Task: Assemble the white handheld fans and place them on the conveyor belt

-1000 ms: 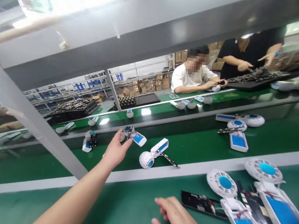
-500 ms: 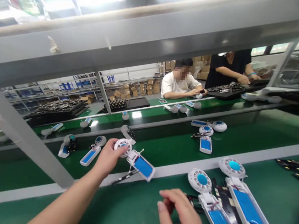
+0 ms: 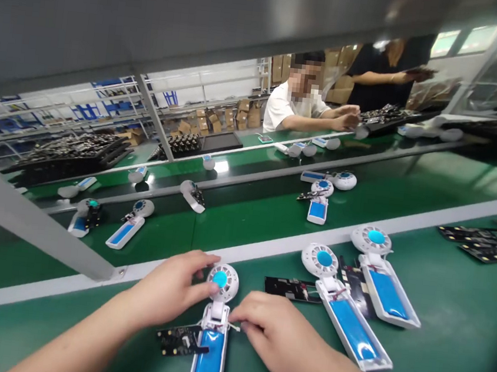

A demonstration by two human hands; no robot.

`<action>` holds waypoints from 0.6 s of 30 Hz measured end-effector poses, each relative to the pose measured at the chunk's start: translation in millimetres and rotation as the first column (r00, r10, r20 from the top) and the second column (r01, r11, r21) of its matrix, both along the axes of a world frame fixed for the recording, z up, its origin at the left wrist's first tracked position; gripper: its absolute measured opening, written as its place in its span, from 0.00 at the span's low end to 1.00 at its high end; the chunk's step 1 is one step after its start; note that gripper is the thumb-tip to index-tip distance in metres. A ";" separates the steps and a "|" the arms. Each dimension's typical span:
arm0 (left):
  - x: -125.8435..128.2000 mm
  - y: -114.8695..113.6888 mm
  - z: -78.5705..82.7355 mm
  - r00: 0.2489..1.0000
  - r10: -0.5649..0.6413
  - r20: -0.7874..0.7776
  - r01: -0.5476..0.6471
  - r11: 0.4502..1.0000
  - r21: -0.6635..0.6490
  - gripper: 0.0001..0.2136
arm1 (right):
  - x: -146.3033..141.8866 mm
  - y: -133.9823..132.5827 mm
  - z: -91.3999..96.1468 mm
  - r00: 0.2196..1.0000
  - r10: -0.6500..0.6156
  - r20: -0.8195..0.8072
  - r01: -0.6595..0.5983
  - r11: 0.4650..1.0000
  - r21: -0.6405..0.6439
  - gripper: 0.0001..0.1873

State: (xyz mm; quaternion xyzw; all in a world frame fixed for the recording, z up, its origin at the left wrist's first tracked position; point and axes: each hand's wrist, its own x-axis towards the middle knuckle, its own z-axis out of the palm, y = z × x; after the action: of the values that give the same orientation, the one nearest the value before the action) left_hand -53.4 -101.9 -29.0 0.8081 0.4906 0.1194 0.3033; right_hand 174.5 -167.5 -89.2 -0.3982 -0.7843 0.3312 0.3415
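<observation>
At six o'clock, an open fan [image 3: 216,314], board [image 3: 175,341] unseated, is being pinched by the left hand [image 3: 171,287], white wire [image 3: 236,328] perhaps by the right hand [image 3: 274,338].

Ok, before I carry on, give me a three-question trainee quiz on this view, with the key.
1. True or false: the left grip is on the round head of the nearest fan.
2. Fill in: the black circuit board sticks out on the ____ side of that fan, as seen in the picture.
3. How many other fans lie on the near bench? A) none B) two C) five

Key: 1 true; 2 left; 3 B.
</observation>
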 end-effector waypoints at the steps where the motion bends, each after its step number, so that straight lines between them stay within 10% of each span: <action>1: -7.2 -7.8 0.6 0.999 -0.019 -0.031 0.020 0.999 0.028 0.23 | 0.4 0.7 -0.2 1.000 0.022 0.005 -0.022 1.000 0.021 0.21; 11: -37.9 -69.9 -19.5 0.989 0.011 -0.145 -0.017 0.999 -0.039 0.39 | -8.0 4.2 -5.6 0.999 0.049 0.017 -0.050 0.996 0.074 0.13; 18: 1.4 -71.6 -23.9 0.936 0.315 0.157 -0.254 0.914 -0.316 0.10 | -19.9 6.8 -13.3 0.996 0.052 -0.066 -0.048 0.997 0.064 0.09</action>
State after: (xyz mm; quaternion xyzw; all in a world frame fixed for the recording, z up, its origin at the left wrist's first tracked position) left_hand -52.1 -173.5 -52.9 0.6576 0.5818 0.1715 0.4469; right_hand 154.6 -160.7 -102.6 -0.3562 -0.7919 0.3283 0.3719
